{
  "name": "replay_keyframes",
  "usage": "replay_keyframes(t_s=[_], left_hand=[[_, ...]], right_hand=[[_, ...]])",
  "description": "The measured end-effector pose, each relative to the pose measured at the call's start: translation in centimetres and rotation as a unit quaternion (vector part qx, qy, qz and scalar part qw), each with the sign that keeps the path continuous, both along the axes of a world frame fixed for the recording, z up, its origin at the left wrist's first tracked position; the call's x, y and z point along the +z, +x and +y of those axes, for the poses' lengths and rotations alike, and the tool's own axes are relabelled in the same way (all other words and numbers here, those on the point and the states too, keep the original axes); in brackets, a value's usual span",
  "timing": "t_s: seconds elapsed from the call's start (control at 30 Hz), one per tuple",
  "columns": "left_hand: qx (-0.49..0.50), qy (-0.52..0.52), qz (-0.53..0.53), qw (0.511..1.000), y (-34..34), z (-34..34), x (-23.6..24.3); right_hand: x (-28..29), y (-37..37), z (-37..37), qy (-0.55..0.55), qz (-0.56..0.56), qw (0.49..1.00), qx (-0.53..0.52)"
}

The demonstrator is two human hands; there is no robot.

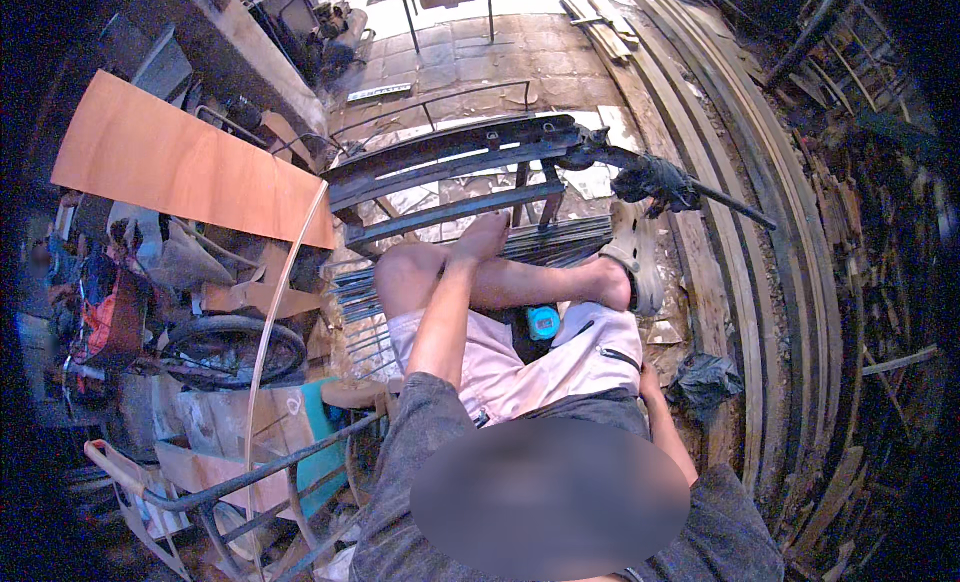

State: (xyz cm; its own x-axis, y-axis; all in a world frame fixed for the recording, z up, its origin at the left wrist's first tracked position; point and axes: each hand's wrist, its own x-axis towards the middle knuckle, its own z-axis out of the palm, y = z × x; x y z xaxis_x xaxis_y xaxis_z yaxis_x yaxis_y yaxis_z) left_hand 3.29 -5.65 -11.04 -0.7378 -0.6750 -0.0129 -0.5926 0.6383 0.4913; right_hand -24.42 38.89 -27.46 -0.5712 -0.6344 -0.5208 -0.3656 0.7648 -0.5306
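Note:
My left arm reaches forward across my bent leg. My left hand lies over the shin near the low metal frame, fingers extended, with nothing visible in it. My right hand hangs down beside my right thigh, close to a crumpled dark plastic bag; its fingers are mostly hidden. Between my legs sits a small bright blue round object with a dark face. Under and beyond my legs lie thin dark rods. A pale clog is near my ankle.
Long wooden planks run along the right side. At left are a slanted plywood sheet, a thin bent strip, a wheel and a tubular metal chair frame. A dark bar juts from the frame's right end.

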Motion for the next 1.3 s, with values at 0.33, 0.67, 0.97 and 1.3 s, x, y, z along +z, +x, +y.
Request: replay_keyframes(t_s=[0.33, 0.67, 0.97, 1.3], left_hand=[[-0.057, 0.024, 0.047, 0.997, -3.2, 2.2, 6.0], [-0.089, 0.086, -0.015, 0.992, -4.6, 2.6, 6.9], [-0.077, 0.084, 0.011, 0.993, -4.7, 3.0, 6.6], [-0.106, 0.038, 0.036, 0.993, -4.2, 3.7, 5.1]], right_hand=[[-5.1, -2.0, 2.8, -0.099, -0.057, 0.99, -0.078], [18.9, -0.2, -7.7, -0.027, 0.183, 0.964, 0.191], [34.2, -4.2, -25.9, -0.32, 0.205, 0.92, 0.098], [32.1, -3.3, -26.7, -0.346, 0.199, 0.911, 0.106]])
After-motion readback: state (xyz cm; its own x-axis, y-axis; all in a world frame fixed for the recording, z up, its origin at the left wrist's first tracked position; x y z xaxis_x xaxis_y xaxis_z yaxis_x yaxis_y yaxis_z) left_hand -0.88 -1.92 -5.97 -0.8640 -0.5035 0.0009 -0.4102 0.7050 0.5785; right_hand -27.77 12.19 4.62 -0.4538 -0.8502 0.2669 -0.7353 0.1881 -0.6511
